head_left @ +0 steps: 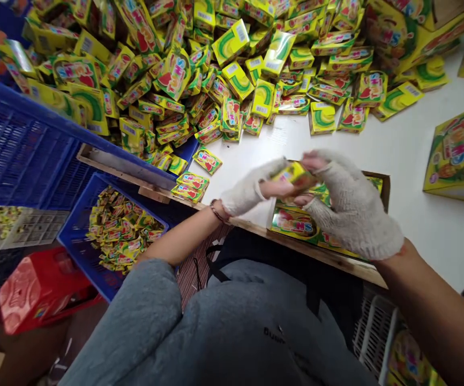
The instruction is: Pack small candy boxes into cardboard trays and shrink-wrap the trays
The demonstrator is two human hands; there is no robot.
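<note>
My left hand (pixel 252 187), in a white fingerless knit glove, is closed round a small yellow candy box (pixel 290 172). My right hand (pixel 346 206), gloved alike, has its fingers at the right end of that box, seemingly gripping it; motion blurs the fingertips. Under both hands an open printed carton (pixel 292 222) sits at the table's near edge, with small boxes inside, partly hidden by my right hand. To the left of my left hand, a few small boxes (pixel 191 185) lie by the wooden edge, and a single one (pixel 207 160) lies just beyond them.
A large heap of small candy boxes (pixel 232 75) covers the far side of the white table (pixel 396 139). Bigger printed cartons (pixel 459 153) stand at the right. Blue crates (pixel 27 139) are at the left, with a filled blue bin (pixel 81 236) and a red container (pixel 35 292) below.
</note>
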